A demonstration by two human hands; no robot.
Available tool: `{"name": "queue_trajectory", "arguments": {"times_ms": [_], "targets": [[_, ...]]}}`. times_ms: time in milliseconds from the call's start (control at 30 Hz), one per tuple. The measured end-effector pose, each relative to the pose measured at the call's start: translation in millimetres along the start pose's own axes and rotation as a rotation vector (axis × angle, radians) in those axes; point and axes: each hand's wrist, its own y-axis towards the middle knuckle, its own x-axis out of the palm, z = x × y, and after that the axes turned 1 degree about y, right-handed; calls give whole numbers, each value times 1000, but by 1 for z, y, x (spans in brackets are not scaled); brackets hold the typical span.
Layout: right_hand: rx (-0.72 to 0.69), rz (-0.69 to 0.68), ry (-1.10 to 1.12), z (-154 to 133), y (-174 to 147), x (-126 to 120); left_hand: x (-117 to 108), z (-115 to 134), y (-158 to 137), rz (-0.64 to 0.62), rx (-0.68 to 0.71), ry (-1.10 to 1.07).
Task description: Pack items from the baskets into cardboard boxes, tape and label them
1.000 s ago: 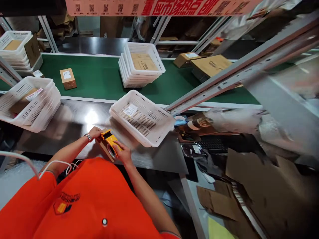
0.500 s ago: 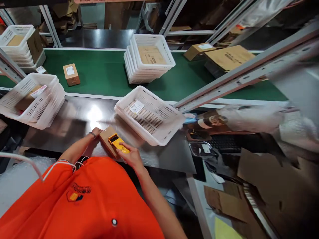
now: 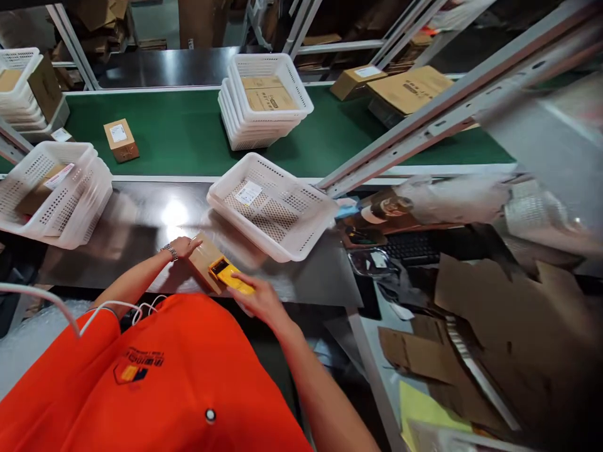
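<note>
Head view: a small cardboard box (image 3: 202, 256) sits aslant near the front edge of the steel worktable (image 3: 136, 220), close to the orange shirt (image 3: 179, 376). It is probably light and fairly stiff, though a hard squeeze could dent its panels; the long sides and corners look best to hold. The left hand (image 3: 185, 245) touches its far left corner with fingers outstretched; whether they pinch it, I cannot tell. The right hand (image 3: 258, 296) has its fingers wrapped around a yellow tape dispenser (image 3: 232, 276), whose front end lies over the box's right side. Just beyond, a white perforated basket (image 3: 311, 223) limits travel to the far right. Steel surface stretches left toward the nested white baskets (image 3: 97, 204), giving the most room. Behind runs a green conveyor belt (image 3: 179, 135).
</note>
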Motion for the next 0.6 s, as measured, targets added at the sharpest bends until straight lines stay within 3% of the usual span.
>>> {"name": "queue_trajectory", "arguments": {"times_ms": [100, 167, 233, 400, 600], "targets": [[130, -45, -216, 28, -44, -42, -5, 4, -1, 7, -32, -74], [185, -85, -366, 37, -57, -52, -6, 6, -2, 8, -40, -28], [172, -112, -444, 36, -48, -41, -8, 9, -3, -2, -29, 92], [131, -77, -557, 26, 19, 3, -14, 11, -3, -30, 10, 374], [195, 76, -718, 50, 37, 7, -6, 9, -14, 64, -93, 317]]}}
